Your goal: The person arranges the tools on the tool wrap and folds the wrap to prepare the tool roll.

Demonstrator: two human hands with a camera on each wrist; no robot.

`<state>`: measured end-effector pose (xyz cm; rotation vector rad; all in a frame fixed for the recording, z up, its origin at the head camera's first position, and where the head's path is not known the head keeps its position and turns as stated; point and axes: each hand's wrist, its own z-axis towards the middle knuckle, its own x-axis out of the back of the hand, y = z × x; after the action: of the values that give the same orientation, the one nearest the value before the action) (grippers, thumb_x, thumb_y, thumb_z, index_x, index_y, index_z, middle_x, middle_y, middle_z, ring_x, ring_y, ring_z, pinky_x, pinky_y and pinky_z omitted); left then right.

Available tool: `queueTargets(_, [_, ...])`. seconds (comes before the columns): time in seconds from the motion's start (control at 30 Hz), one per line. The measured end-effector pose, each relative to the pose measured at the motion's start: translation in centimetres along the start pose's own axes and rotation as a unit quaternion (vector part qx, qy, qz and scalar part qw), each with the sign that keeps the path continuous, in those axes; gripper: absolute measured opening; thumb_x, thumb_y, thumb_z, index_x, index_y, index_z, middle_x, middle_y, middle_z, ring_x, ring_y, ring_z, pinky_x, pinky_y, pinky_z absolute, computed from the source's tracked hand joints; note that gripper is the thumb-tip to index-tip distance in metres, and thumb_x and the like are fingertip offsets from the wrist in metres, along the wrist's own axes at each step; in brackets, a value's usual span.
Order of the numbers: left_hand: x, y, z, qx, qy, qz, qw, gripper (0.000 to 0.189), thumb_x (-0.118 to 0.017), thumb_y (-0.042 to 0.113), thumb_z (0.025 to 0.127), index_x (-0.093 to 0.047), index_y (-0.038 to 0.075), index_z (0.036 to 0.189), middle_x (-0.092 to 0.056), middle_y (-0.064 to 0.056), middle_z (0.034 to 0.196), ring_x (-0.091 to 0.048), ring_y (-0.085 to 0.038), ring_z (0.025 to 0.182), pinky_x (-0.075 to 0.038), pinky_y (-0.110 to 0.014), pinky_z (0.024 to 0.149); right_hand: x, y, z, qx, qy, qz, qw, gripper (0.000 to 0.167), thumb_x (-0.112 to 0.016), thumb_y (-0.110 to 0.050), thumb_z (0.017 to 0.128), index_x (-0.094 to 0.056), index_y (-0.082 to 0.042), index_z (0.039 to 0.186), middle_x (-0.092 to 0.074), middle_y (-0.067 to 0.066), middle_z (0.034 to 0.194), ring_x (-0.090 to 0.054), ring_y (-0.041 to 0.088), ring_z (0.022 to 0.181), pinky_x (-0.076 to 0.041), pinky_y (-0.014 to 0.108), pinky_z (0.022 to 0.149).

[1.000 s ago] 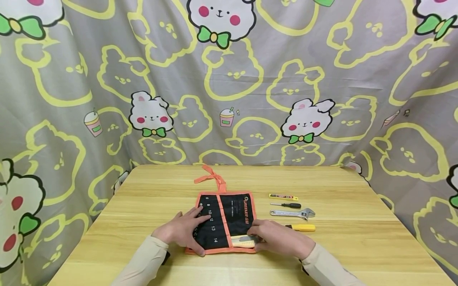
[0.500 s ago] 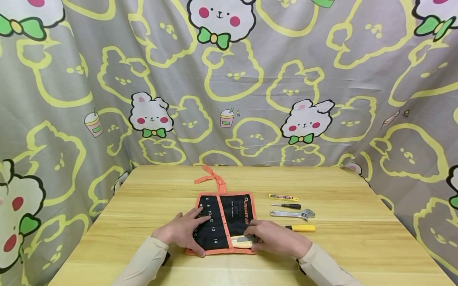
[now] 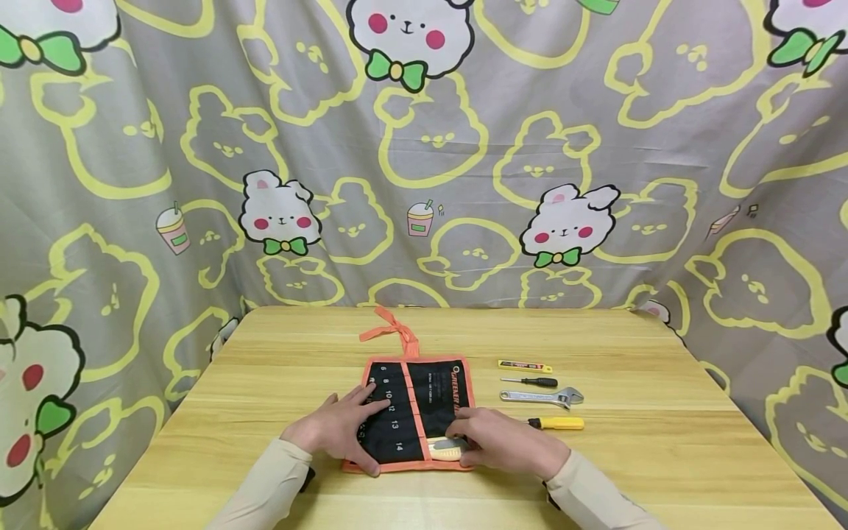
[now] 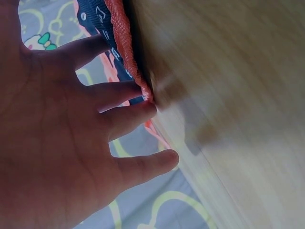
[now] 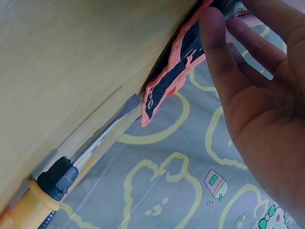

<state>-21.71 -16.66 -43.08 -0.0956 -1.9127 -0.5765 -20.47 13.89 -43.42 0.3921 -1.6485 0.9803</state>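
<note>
A gray curtain with bunnies and yellow outlines is filling the upper half and both sides of the head view. Below it, a wooden table is stretching across the bottom. An orange-edged black tool pouch is lying open on it, just below the frame's center, numbers running down its left panel.

The person's left hand is resting on that panel, fingers spread and gripping nothing. The right hand is crossing the pouch's lower right edge, fingers bending. An orange tie is trailing from the pouch's top edge.

Right of center, an adjustable wrench is lying sideways. Below it a yellow-handled screwdriver is showing its handle; in the right wrist view its flat blade is pointing toward the pouch.

A pale yellow cutter is lying at the pouch's lower right, the right hand pinching its right end; I cannot tell how far its left end is reaching under the orange band. Above the wrench, a small black-handled screwdriver is lying, and above that a slim yellow case.
</note>
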Motion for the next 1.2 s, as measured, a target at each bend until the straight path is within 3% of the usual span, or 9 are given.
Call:
queueTargets(0.8, [0.16,0.2,-0.04,0.003,0.001,0.001,1.0,0.106,-0.094,0.056,0.064,-0.048,0.023,0.154,-0.025,-0.012,0.168,-0.02,-0.036,0.156,-0.018,-0.069,0.12,-0.33,-0.65,0.65,-0.004,-0.001,-0.005,1.0,0.028,-0.078,-0.025,0.091,-0.074,-0.016,0.118,-0.063,-0.01,0.1,-0.05,0.0,0.073,-0.047,0.016,0.065])
queueTargets(1.2, [0.02,0.05,-0.01,0.001,0.003,0.005,1.0,0.106,-0.093,0.056,0.064,-0.048,0.023,0.154,-0.025,-0.013,0.168,-0.021,-0.036,0.156,-0.018,-0.069,0.12,-0.54,-0.96,1.01,-0.009,-0.001,-0.011,0.9999,0.029,-0.079,-0.024,0.091,-0.075,-0.015,0.118,-0.06,-0.01,0.094,-0.048,0.001,0.072,-0.045,0.017,0.064])
